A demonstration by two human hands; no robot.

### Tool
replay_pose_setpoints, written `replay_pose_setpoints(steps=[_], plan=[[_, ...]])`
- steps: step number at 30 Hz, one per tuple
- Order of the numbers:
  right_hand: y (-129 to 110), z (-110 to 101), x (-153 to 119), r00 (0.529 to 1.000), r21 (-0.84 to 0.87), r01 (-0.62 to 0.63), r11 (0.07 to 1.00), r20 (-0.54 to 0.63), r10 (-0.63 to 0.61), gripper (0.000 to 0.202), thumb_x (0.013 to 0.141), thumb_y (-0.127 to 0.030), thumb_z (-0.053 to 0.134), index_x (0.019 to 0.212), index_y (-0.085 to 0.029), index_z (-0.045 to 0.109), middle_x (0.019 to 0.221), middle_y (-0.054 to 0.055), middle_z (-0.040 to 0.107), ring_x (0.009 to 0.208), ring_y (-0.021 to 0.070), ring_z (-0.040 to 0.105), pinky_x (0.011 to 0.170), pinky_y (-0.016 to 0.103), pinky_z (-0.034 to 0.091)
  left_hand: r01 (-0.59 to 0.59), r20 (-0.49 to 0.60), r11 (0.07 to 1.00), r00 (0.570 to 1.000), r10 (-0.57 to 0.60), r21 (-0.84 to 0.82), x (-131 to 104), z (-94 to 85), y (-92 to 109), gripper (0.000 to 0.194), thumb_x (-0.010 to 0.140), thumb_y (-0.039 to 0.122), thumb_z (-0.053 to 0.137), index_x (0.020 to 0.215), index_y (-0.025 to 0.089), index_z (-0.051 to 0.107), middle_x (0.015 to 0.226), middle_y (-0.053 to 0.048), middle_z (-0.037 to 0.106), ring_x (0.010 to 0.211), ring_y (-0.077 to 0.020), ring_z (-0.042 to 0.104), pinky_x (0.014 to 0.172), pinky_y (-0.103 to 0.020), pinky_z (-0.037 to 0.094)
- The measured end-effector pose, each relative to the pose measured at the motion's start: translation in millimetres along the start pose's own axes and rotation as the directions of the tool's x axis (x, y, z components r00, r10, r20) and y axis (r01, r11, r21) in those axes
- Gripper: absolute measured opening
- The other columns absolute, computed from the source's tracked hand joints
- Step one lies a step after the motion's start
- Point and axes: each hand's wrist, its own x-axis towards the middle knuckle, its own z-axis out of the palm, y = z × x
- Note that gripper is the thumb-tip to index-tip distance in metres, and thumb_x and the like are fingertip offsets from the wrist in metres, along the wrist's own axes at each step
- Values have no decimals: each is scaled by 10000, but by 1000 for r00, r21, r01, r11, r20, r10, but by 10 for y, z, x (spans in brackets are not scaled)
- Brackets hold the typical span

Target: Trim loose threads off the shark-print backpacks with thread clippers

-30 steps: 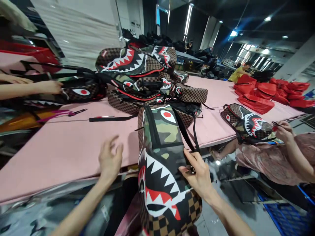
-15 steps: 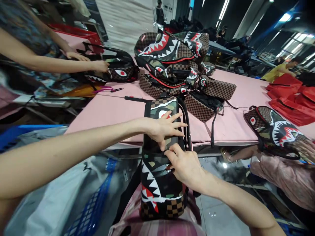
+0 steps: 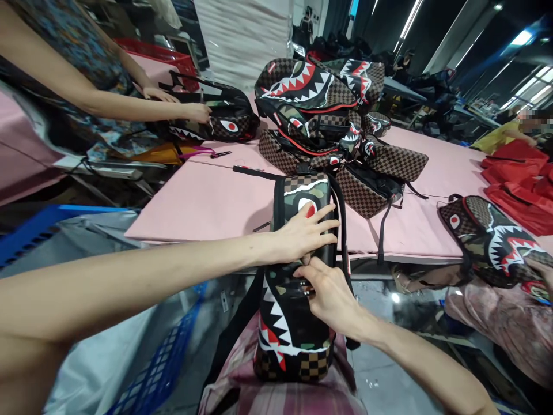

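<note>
The black, camouflage and brown-checkered backpack (image 3: 298, 323) with shark-mouth print lies lengthwise beneath both hands, its lower end at the person's lap and its upper end over the pink-covered table (image 3: 207, 207). The left hand (image 3: 298, 233) is spread wide, flat across the upper panel. The right hand (image 3: 332, 294), curled narrow around a small dark metallic object (image 3: 307, 287), is positioned just below it at mid-panel.

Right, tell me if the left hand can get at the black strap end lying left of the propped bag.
Probably yes: the strap end lies on the pink tabletop with nothing seen blocking it, though the left hand is spread on the bag.
</note>
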Motion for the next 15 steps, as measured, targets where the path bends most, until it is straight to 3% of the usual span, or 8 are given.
replay_pose_setpoints(steps=[4, 7, 10, 12, 15], plan=[[22, 53, -129, 994, 297, 78, 952, -100, -51, 343, 652, 34, 456, 826, -185, 653, 758, -2, 545, 659, 110, 546, 579, 207, 407, 64, -129, 997, 990, -58, 37, -37, 180, 81, 383, 884, 118, 416, 1236, 251, 487, 1453, -58, 345, 1397, -293, 93, 1069, -613, 118], [71, 80, -285, 978, 404, 162, 901, -186, -92, 392, 616, 52, 405, 841, -185, 620, 810, 5, 537, 683, 100, 547, 570, 187, 419, 64, -182, 997, 982, -57, 35, -98, 212, 87, 496, 865, 95, 440, 1327, 267, 383, 1491, -53, 277, 1395, -282, 118, 1073, -612, 135], [140, 112, -475, 960, 362, 230, 903, -236, -150, 411, 643, 41, 395, 921, -191, 590, 919, 31, 527, 700, 94, 560, 561, 179, 437, 124, -330, 991, 934, -135, -55, -254, 172, 131, 522, 824, 153, 552, 1317, 235, 402, 1451, -94, 335, 1385, -298, 148, 1069, -564, 217], [183, 130, -579, 941, 290, 254, 923, -293, -167, 366, 696, 20, 396, 935, -186, 580, 934, 45, 521, 669, 90, 559, 541, 183, 437, 131, -403, 976, 895, -192, -174, -404, 162, 216, 343, 830, 253, 579, 1168, 215, 533, 1281, -98, 512, 1345, -295, 254, 1060, -521, 260], [250, 144, -618, 924, 223, 246, 943, -348, -158, 296, 754, -17, 416, 946, -180, 572, 899, 51, 537, 671, 103, 565, 526, 189, 433, 60, -305, 949, 939, -159, -310, -609, 216, 397, 217, 828, 409, 578, 894, 203, 598, 943, -50, 641, 1213, -278, 439, 1056, -532, 216]])
